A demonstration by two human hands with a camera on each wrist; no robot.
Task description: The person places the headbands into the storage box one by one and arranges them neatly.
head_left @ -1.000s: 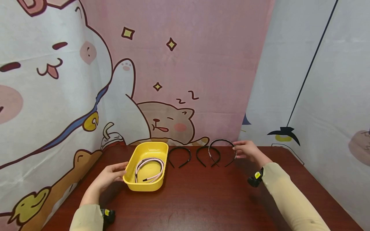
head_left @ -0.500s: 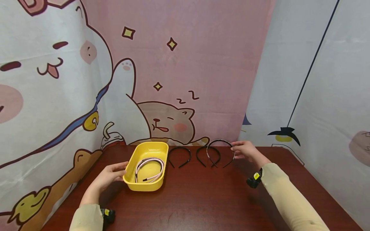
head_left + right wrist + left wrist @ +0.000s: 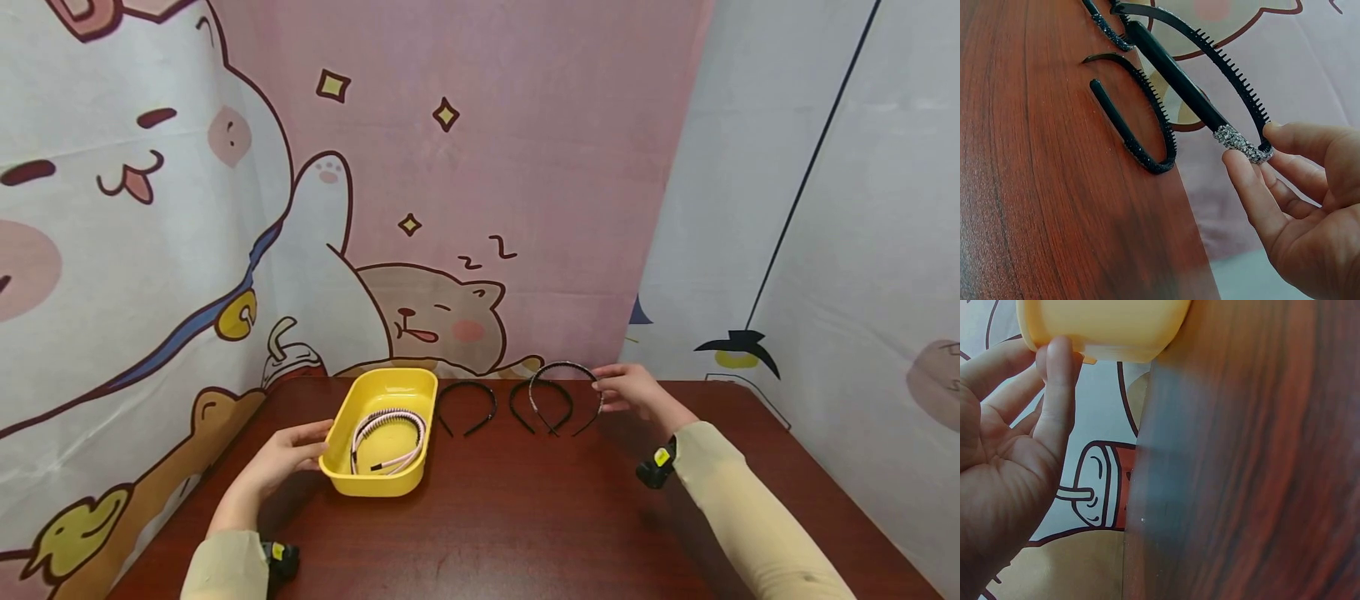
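Note:
My left hand [image 3: 281, 458] grips the left rim of a yellow plastic basin [image 3: 378, 486]; in the left wrist view the thumb lies on the basin's wall [image 3: 1104, 328]. Inside it lie pink and black headbands [image 3: 360, 429], overlapping. With my right hand [image 3: 633, 389] I pinch a black toothed headband [image 3: 1241, 142] by its side, where silver rhinestones cover it. This headband is held up over the table, and in the head view it overlaps a second black headband [image 3: 512, 407]. Another black headband [image 3: 467, 384] lies just right of the basin.
The reddish-brown wooden table [image 3: 495, 533] ends at a pink cartoon cloth [image 3: 570, 208] along the back. A white cloth [image 3: 862, 275] hangs at the right. Both wrists carry small black cameras.
My right hand has moved slightly left with the rhinestone headband, which overlaps the black headband behind it more. The left hand and the basin have stayed in place.

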